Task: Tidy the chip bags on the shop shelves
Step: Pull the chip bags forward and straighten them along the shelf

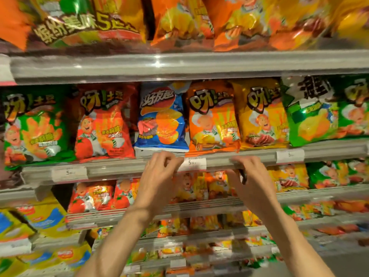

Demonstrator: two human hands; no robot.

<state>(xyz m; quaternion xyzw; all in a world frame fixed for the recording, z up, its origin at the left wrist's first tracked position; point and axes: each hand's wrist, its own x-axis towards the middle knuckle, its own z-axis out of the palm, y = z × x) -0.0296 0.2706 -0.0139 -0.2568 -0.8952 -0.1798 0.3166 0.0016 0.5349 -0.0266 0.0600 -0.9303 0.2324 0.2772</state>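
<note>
On the middle shelf a blue chip bag (pixel 162 118) stands upright between a red bag (pixel 103 124) and an orange bag (pixel 212 118). A yellow bag (pixel 261 114) stands right of the orange one. My left hand (pixel 159 172) is raised just below the blue bag, its fingers loosely curled at the shelf rail (pixel 119 168) and holding nothing. My right hand (pixel 251 176) is below the orange and yellow bags, its bent fingers touching the rail's front edge. A small dark shape shows by its thumb; I cannot tell what it is.
Green bags (pixel 34 126) fill the left end of the middle shelf and more green bags (pixel 319 116) the right end. Large orange and yellow bags (pixel 179 21) crowd the top shelf. Lower shelves (pixel 199 206) hold smaller bags. A price label (pixel 194 162) sits between my hands.
</note>
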